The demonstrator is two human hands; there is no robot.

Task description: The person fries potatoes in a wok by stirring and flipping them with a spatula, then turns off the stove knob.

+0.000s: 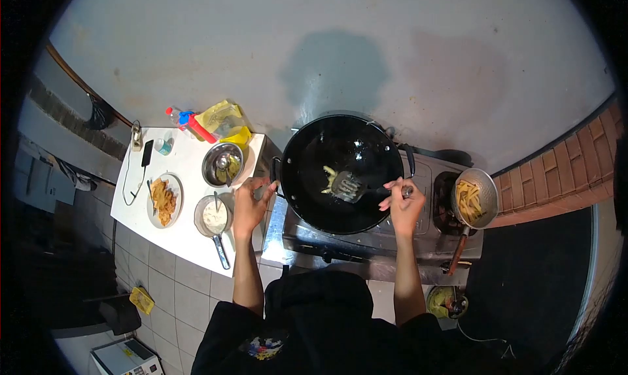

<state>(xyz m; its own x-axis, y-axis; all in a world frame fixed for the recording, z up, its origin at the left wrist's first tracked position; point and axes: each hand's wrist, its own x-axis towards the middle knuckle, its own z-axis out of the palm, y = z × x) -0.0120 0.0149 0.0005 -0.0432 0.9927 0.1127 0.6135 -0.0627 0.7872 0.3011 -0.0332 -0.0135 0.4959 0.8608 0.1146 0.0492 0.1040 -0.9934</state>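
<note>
A large black wok (pixel 320 215) stands on the stove in front of me. My right hand (pixel 403 205) is closed around the handle of a slotted spatula (pixel 348 187), whose head rests inside the wok. Several pale strips, like cut potato, (pixel 329 177) lie against the spatula's left side. Beside the wok's left handle (pixel 275 171) is my left hand (pixel 252 204), fingers partly bent and apart, fingertips close to the handle's lower end. Whether they touch it is hard to see.
A pan (pixel 490 192) of fried strips sits on the right burner. The white table (pixel 190 247) at left bears a metal bowl (pixel 208 172), a handled pot with white contents (pixel 201 219), a plate (pixel 176 185) of fried food, a bottle (pixel 173 115) and a phone (pixel 148 153).
</note>
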